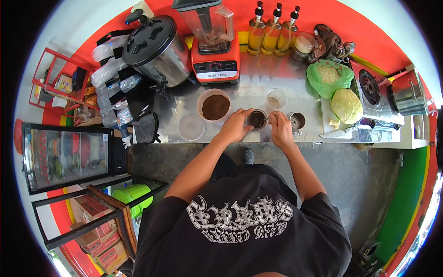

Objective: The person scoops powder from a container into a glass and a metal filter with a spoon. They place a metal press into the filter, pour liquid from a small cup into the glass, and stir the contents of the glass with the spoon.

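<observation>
My left hand (237,125) is wrapped round the side of a small cup (257,121) with dark contents, standing on the steel counter. At the cup's right rim my right hand (281,129) is closed in a pinch on what looks like a thin spoon handle; its far end is hidden in the cup. Just right of that hand stands a metal mug (297,121). Behind the cup is a clear plastic container (277,98) with pale residue. A tub of dark brown powder (215,106) sits to the left, with a round clear lid (191,127) beside it.
A red blender (215,64), a large steel canister (159,55) and pump bottles (272,34) line the back. At right are a cabbage (347,106), a knife (340,132), a green bag (328,78) and a stove (369,87). The counter's front edge (221,142) is near my wrists.
</observation>
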{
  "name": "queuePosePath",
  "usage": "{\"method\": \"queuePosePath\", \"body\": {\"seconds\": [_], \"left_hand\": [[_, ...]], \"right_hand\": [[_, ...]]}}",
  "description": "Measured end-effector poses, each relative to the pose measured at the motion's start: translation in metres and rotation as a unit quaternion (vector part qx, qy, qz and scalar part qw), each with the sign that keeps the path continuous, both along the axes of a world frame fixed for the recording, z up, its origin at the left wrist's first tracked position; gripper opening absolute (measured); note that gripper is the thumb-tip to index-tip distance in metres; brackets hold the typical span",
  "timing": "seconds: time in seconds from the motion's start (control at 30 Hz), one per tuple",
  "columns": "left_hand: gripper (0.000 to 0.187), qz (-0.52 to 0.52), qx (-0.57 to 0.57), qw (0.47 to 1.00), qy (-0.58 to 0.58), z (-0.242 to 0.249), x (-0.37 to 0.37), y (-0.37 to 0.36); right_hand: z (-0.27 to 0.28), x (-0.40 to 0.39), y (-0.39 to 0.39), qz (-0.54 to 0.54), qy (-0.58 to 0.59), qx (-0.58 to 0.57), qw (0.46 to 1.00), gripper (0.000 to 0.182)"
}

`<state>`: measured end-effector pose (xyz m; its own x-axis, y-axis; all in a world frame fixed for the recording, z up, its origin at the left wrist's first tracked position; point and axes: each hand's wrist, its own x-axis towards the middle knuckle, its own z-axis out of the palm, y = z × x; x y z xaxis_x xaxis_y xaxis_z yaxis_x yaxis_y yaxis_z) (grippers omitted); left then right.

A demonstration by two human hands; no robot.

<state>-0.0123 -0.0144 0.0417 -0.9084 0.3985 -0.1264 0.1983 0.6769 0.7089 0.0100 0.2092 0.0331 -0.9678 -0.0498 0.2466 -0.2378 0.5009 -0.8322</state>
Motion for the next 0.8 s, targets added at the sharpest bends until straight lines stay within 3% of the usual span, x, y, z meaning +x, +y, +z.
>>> {"method": "queuePosePath", "body": {"seconds": [0.33, 0.43, 0.6, 0.8], "left_hand": [[0.072, -0.003, -0.018, 1.000, -0.005, -0.001, 0.001, 0.000], [0.074, 0.002, -0.001, 1.000, -0.003, -0.005, 0.001, 0.000], [0.073, 0.003, -0.004, 1.000, 0.004, -0.004, 0.001, 0.000], [0.074, 0.001, -0.005, 1.000, 0.003, -0.002, 0.001, 0.000]], "right_hand": [[0.004, -0.002, 0.002, -0.002, 0.006, 0.008, 1.000, 0.013], [0.001, 0.000, 0.005, 0.045, 0.024, 0.053, 0.997, 0.013], [0.002, 0.001, 0.004, 0.005, 0.038, 0.003, 0.999, 0.013], [-0.006, 0.002, 0.008, 0.042, 0.005, 0.019, 0.999, 0.013]]}}
